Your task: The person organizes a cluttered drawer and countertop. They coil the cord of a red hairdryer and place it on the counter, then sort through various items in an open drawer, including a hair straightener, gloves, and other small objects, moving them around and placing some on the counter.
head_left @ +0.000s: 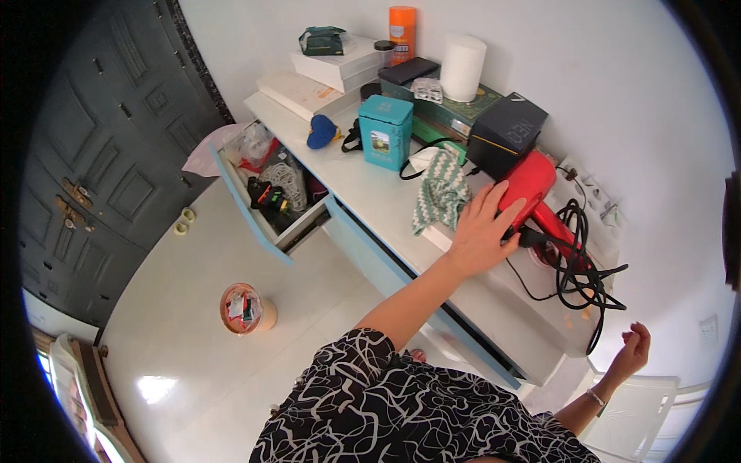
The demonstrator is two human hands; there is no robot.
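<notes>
My left hand (483, 231) reaches over the white cabinet top (382, 205), fingers spread, with its fingertips at the body of a red hair dryer (529, 179); whether it grips the dryer cannot be told. The dryer's black cord (579, 278) lies in tangled loops to the right. Just left of this hand is a crumpled green-and-white striped cloth (443, 194). A black box (506, 136) stands behind the dryer. My right hand (635, 347) hangs in the air at the lower right, past the cabinet's end, its fingers curled and nothing visible in them.
An open drawer (249, 202) holds plastic bags, cord and small items. On the cabinet stand a turquoise tin (386, 133), a paper roll (463, 68), an orange spray can (402, 35) and white boxes (341, 61). A filled waste bin (267, 315) is on the floor; a white chair (631, 414) stands lower right.
</notes>
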